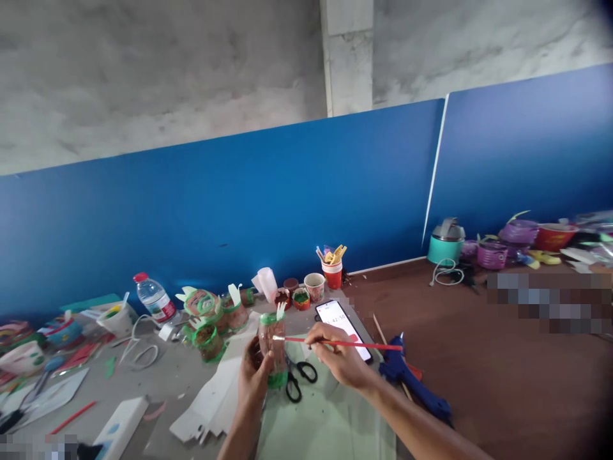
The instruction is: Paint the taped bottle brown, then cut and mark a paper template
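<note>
My left hand [253, 370] is wrapped round a clear plastic container [272, 348], painted brown along its body and green at the rim and base. Small white finger-like pieces stick up from its top. A red-handled paintbrush [345, 344] is pinched in my right hand [338, 358], and its bristles touch the container's brown side. Black-handled scissors [301, 377] lie just behind and right of the container, their blades hidden. Beyond my right hand a phone [338, 319] rests with its screen lit. Small paint cups, one with green paint [301, 297], stand further back.
Several similar painted containers [208, 342] and a water bottle [156, 299] stand at the left. White paper [215, 402] lies beside my left arm. A blue glue gun [416, 383] is right of my right hand. A red cup of tools [332, 275] stands by the blue partition [287, 191].
</note>
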